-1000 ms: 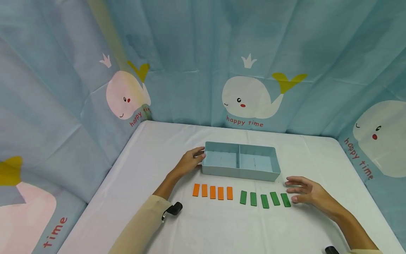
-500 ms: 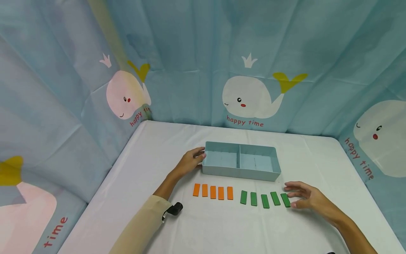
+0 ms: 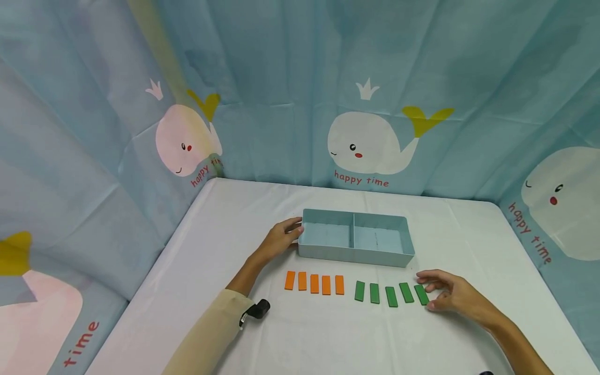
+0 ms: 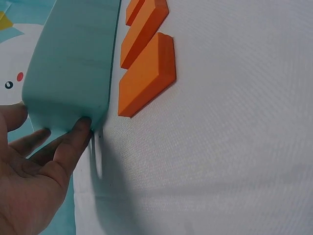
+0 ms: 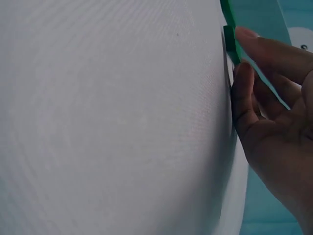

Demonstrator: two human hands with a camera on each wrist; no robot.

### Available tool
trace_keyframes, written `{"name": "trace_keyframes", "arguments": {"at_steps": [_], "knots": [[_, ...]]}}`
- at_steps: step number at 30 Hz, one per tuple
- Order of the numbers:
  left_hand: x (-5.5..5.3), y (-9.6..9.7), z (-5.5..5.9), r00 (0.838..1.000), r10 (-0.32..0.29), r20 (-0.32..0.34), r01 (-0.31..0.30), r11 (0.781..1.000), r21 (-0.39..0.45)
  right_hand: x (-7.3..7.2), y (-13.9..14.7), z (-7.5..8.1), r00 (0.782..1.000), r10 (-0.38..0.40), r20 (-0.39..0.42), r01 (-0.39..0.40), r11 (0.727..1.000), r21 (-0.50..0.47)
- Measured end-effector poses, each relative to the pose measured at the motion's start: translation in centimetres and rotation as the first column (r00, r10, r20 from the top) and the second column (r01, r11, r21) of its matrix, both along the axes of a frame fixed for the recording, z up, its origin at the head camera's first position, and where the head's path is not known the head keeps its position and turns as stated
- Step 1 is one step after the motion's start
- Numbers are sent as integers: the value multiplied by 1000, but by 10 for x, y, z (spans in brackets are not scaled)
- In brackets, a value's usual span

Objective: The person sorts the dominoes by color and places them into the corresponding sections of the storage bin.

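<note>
On our white-covered desk (image 3: 473, 229), a two-compartment blue box (image 3: 353, 255) stands toward the far edge. In front of it, five orange tiles (image 3: 315, 284) lie left of five green tiles (image 3: 374, 294). Our left hand (image 3: 277, 239) rests spread, relaxed fingers against the box's left end. Our right hand (image 3: 457, 297) has thumb and fingers loosely bent, apart, around the rightmost green tile (image 3: 421, 295); we cannot tell whether they touch it. We seem to be reaching for it, which calls for a light pinch. Rightward, cloth runs to the edge, leaving room.
</note>
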State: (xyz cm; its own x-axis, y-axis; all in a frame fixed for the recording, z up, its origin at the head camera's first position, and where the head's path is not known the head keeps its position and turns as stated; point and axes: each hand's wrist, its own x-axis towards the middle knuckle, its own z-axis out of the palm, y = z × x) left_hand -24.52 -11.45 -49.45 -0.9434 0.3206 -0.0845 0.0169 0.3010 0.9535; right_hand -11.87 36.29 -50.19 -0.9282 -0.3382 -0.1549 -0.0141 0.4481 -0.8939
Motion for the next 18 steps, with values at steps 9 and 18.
{"name": "trace_keyframes", "arguments": {"at_steps": [9, 18], "knots": [[0, -1, -3, 1000, 3, -8, -3, 1000, 5, -2, -3, -3, 998, -3, -61, 6, 998, 55], [-1, 0, -4, 1000, 7, -8, -7, 1000, -7, 0, -4, -7, 994, -22, -111, 28, 998, 52]]}}
